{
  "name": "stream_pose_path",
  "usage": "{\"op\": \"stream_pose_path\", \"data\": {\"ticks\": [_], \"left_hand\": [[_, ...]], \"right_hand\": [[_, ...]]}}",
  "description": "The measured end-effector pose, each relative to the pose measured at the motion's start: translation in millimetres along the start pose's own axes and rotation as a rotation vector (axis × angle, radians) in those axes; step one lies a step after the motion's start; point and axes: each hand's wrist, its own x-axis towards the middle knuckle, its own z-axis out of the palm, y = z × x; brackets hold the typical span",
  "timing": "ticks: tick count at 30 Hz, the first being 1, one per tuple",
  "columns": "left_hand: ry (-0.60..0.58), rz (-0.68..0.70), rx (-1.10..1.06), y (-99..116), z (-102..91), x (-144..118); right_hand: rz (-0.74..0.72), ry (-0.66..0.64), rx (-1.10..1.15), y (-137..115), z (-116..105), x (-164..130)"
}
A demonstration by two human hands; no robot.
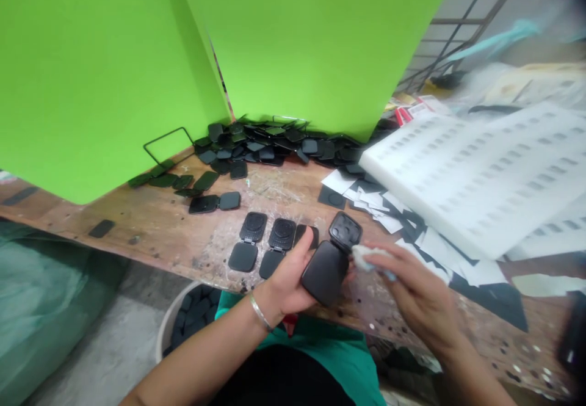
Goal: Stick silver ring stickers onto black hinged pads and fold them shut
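My left hand (286,278) grips an open black hinged plastic case (330,259) above the front edge of the wooden bench (155,223). My right hand (409,287) pinches a small white cloth (366,256) and presses it against the case at its hinge. Two more open black cases (249,241) (278,246) lie flat on the bench just left of my left hand. A silver bangle (259,311) sits on my left wrist.
A heap of black cases (270,143) lies at the back against green panels (297,39). White slotted foam trays (480,174) lean at the right over white and black paper squares (379,201). A bucket of black parts (187,320) stands under the bench.
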Motion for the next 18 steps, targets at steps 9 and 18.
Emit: {"op": "stream_pose_path", "data": {"ticks": [9, 18], "left_hand": [[-0.017, -0.009, -0.11, 1, 2.7, 1], [-0.026, -0.057, 0.168, -3, -3.2, 4]], "right_hand": [[-0.188, -0.19, -0.166, -13, 15, 5], [-0.072, -0.016, -0.061, -12, 11, -9]]}}
